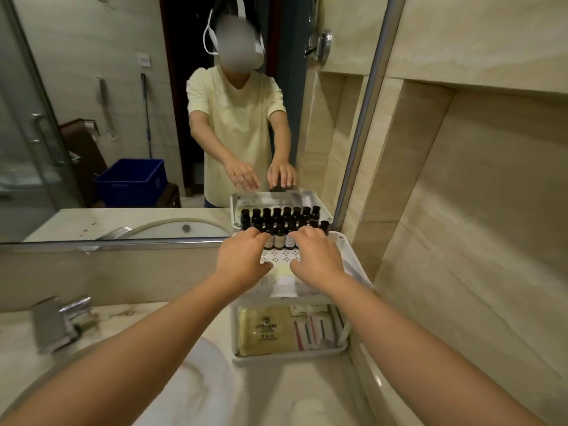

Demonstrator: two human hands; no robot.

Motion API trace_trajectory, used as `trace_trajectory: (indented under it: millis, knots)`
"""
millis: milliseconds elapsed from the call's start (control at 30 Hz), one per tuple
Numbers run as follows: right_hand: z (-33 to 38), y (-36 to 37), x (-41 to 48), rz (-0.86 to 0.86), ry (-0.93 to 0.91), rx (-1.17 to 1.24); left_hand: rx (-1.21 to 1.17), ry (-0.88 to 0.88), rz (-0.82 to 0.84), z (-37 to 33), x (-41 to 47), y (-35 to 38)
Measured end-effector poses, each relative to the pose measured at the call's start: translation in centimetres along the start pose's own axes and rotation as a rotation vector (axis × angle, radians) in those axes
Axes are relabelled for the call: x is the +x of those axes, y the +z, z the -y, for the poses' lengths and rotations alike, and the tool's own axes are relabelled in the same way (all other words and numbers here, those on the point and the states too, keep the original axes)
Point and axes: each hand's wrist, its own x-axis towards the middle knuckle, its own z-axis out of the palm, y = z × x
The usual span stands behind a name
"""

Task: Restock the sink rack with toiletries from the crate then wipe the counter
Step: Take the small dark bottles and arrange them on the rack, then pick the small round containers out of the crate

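Note:
A white two-tier rack [353, 262] stands on the counter against the mirror, in the right corner. Several small dark-capped bottles [280, 238] line the back of its perforated top shelf. My left hand [241, 256] and my right hand [316, 256] both reach over that shelf, fingertips touching the bottles at either end of the row, fingers spread. Whether either hand grips a bottle is hidden by the fingers. The lower shelf holds a gold sachet [264, 330] and white packets [316, 329]. The blue crate [132, 182] shows only as a mirror reflection behind me.
A white basin [196, 392] lies below my left forearm, with a chrome faucet [58, 321] at the left. The marble counter [301, 392] runs in front of the rack. A tiled wall [461, 241] closes the right side. The mirror [123, 118] reflects a glass shower door.

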Motion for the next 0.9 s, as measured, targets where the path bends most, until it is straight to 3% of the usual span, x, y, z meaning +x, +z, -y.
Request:
trace_trajectory:
  millis: [233,900]
  knots:
    - [8.2,0.6,-4.1,0.045,-0.128,-0.030,-0.072,-0.166,0.048,4.6,-9.2,-2.8]
    - [32.5,6.3,-17.5,0.217,-0.509,0.041,0.133,-0.579,0.177,16.2,-36.8,-9.2]
